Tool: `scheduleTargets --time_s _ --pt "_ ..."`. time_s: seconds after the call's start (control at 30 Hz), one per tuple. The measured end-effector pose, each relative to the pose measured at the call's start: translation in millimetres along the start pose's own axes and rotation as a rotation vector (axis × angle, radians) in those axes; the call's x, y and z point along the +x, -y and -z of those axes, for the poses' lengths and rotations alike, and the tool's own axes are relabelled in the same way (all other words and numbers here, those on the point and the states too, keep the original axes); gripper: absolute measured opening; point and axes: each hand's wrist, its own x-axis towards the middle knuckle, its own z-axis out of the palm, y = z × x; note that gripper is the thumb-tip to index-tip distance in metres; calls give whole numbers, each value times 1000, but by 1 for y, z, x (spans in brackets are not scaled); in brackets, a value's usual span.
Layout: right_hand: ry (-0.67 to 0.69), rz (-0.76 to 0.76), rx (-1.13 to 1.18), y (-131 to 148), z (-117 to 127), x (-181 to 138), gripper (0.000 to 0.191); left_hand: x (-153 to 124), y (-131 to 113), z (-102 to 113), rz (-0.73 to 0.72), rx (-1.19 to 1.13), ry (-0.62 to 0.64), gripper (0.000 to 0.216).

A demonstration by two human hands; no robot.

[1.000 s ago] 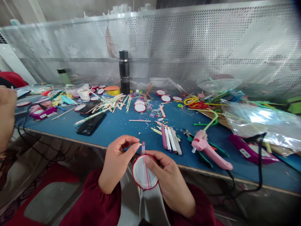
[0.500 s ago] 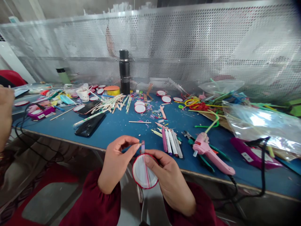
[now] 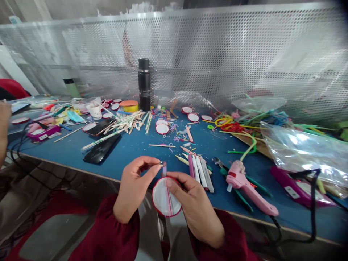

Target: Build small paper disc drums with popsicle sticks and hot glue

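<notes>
My right hand [image 3: 199, 208] grips a round white disc [image 3: 160, 198] with a red rim, its thumb on the face and its fingers behind. A red line and a pale strip run across the disc. Above its upper edge sticks out a short, flat purplish stick [image 3: 164, 169]. My left hand [image 3: 136, 190] is closed in a pinch just left of that stick's tip. Something tiny and pale shows at its fingertips, too small to name. Both hands are over my lap, at the table's front edge.
On the blue table [image 3: 130, 148] lie markers [image 3: 199, 170], a pink glue gun [image 3: 250, 192], green-handled pliers [image 3: 241, 197], wooden sticks [image 3: 130, 121], phones [image 3: 102, 148] and more white discs [image 3: 162, 128]. A black bottle [image 3: 144, 85] stands behind. Another person's hand [image 3: 4, 127] shows far left.
The view has shifted slightly, so the table's things sit a little differently in the picture. Both hands keep nearly the same pose, with the disc still in my right hand.
</notes>
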Motion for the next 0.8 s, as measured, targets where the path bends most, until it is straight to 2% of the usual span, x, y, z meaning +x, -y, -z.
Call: scheduleTargets --time_s 0.8 --pt "-17 -31 10 3 1 18 34 17 4 -5 11 16 8 15"
